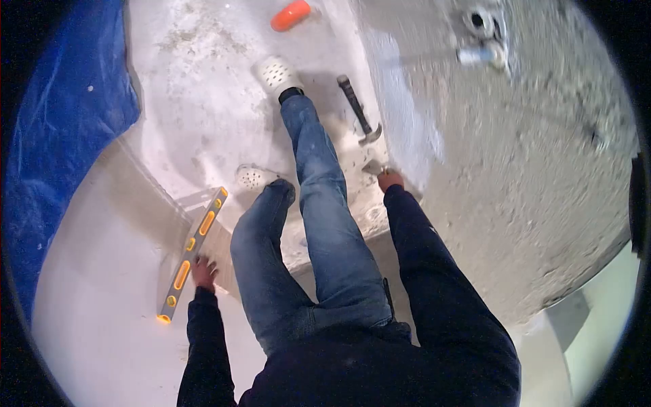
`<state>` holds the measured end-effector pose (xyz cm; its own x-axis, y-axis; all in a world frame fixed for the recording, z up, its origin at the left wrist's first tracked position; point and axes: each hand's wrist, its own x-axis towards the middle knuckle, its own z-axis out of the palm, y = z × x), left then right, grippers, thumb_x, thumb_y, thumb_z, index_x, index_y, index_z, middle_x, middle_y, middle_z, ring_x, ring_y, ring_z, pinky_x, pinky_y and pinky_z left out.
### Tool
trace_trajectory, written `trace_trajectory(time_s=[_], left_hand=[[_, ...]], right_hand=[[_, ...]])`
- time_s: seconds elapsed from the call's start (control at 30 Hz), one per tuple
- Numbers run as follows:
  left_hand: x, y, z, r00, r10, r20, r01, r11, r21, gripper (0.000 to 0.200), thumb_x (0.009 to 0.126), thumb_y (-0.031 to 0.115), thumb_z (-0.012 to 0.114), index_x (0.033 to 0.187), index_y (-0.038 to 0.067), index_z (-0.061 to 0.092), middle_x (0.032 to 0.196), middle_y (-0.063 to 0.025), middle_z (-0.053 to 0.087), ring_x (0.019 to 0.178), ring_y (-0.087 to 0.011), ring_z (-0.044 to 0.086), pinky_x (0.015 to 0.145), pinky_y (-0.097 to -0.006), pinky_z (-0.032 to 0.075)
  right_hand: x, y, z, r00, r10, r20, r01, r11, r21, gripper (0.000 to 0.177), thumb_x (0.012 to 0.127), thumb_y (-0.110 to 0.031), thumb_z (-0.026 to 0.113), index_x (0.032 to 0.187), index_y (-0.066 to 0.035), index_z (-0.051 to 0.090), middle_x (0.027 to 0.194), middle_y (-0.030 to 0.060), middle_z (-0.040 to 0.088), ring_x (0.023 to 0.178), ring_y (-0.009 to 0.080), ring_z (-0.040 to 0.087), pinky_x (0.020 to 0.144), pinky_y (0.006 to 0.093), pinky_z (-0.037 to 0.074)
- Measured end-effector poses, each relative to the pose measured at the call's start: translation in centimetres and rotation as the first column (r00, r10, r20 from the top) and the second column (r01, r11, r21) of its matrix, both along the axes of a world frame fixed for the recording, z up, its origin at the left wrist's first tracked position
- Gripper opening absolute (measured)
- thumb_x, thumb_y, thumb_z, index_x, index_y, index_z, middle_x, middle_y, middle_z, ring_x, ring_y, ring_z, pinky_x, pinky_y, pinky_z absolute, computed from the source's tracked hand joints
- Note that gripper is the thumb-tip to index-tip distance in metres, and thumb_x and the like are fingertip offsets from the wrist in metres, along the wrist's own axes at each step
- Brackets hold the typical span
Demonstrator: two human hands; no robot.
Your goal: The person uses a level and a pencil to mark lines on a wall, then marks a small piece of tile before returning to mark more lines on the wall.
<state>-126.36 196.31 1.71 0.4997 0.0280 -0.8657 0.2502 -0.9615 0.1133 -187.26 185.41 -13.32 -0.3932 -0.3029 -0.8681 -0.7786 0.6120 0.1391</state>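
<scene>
My left hand (204, 273) is open, fingers apart, right beside a long grey spirit level (192, 244) with yellow parts. The level slants across the corner at my left. Down by the foot of the rough wall, my right hand (390, 179) is closed on a small trowel (372, 167); its short metal blade points inward over the floor. Just beyond that hand lies a claw hammer (357, 108) with a dark handle, its head toward me.
The rough plastered wall (488, 176) rises at my right, with a pipe fitting (480, 54) on it. A blue tarp (64, 122) hangs at the left. Farther off on the dusty whitish floor (210, 88) lies an orange object (291, 15). My legs, in jeans and white clogs, take up the middle.
</scene>
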Motion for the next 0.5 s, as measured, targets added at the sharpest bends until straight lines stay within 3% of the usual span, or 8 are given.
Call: trace_trajectory(time_s=[0.1,0.2,0.27,0.33,0.37,0.4,0.43,0.5], left_hand=[[-0.6,-6.3,8.1,0.889,-0.415,-0.195,0.389,0.908,-0.156,0.047,0.096,0.032,0.051,0.132,0.002,0.046,0.113,-0.006,0.059,0.093,-0.0175,0.059,0.077,-0.0289,0.047],[-5.1,-5.8,12.7,0.352,-0.935,0.047,0.916,0.334,-0.223,0.048,0.084,0.033,0.065,0.118,0.001,0.057,0.128,-0.0246,0.049,0.119,-0.0371,0.047,0.102,-0.042,0.037],[-8.3,-6.1,13.7,0.372,-0.928,0.013,0.921,0.367,-0.131,0.048,0.082,0.034,0.067,0.117,0.003,0.058,0.13,-0.0239,0.048,0.12,-0.0377,0.045,0.102,-0.0432,0.037],[-9.6,-6.6,13.4,0.378,-0.925,-0.024,0.924,0.379,-0.046,0.048,0.08,0.034,0.068,0.116,0.004,0.059,0.132,-0.0233,0.046,0.122,-0.0383,0.044,0.101,-0.0443,0.037],[-9.8,-6.9,13.5,0.38,-0.925,-0.013,0.925,0.381,-0.019,0.047,0.079,0.033,0.069,0.115,0.006,0.059,0.132,-0.0229,0.046,0.122,-0.0383,0.044,0.101,-0.0447,0.037],[-10.2,-6.9,13.6,0.383,-0.924,-0.002,0.924,0.383,0.01,0.046,0.078,0.033,0.07,0.115,0.007,0.06,0.132,-0.0225,0.046,0.122,-0.0383,0.043,0.101,-0.0452,0.037],[-10.5,-6.8,13.6,0.388,-0.922,-0.015,0.922,0.387,0.025,0.046,0.078,0.033,0.07,0.115,0.007,0.06,0.132,-0.0225,0.046,0.122,-0.0383,0.043,0.101,-0.0452,0.037],[-10.7,-6.6,13.8,0.424,-0.906,0.0,0.904,0.424,0.048,0.045,0.077,0.031,0.07,0.113,0.006,0.06,0.131,-0.0225,0.047,0.121,-0.039,0.044,0.1,-0.0459,0.037]], right_hand=[[9.4,-2.9,3.2,1.0,0.014,0.004,-0.014,0.998,-0.059,0.048,0.084,-0.042,0.046,0.097,0.0,0.067,0.104,0.0245,0.064,0.1,0.039,0.061,0.09,0.0459,0.047],[12.6,-5.5,1.6,0.999,-0.042,0.02,0.046,0.965,-0.259,0.042,0.083,-0.038,0.047,0.094,-0.002,0.065,0.092,0.0255,0.064,0.09,0.0431,0.061,0.08,0.0508,0.047],[11.1,-4.8,-6.9,0.959,0.282,0.024,-0.258,0.907,-0.332,0.042,0.082,-0.04,0.05,0.092,-0.002,0.065,0.087,0.0239,0.066,0.088,0.0382,0.064,0.078,0.0489,0.049],[14.4,-11.4,-2.4,0.995,-0.047,0.086,0.064,0.975,-0.213,0.044,0.083,-0.039,0.047,0.093,0.0,0.063,0.095,0.0263,0.063,0.093,0.0426,0.06,0.084,0.0506,0.046],[13.3,-10.1,-7.3,0.98,-0.178,0.088,0.196,0.94,-0.281,0.046,0.083,-0.043,0.048,0.093,-0.001,0.065,0.094,0.026,0.064,0.092,0.0427,0.061,0.084,0.0503,0.047],[12.1,-9.5,-10.9,0.992,0.117,0.057,-0.092,0.94,-0.327,0.047,0.084,-0.045,0.048,0.092,-0.002,0.067,0.093,0.0259,0.065,0.092,0.0426,0.061,0.083,0.0505,0.047],[12.4,-10.6,-12.3,0.997,-0.071,0.02,0.074,0.962,-0.263,0.047,0.084,-0.046,0.05,0.092,-0.002,0.068,0.094,0.0259,0.065,0.092,0.0423,0.062,0.083,0.05,0.048],[12.2,-11.4,-14.9,0.999,-0.043,-0.03,0.031,0.948,-0.317,0.051,0.083,-0.048,0.055,0.091,0.001,0.067,0.094,0.0254,0.065,0.091,0.0412,0.063,0.081,0.049,0.049]])
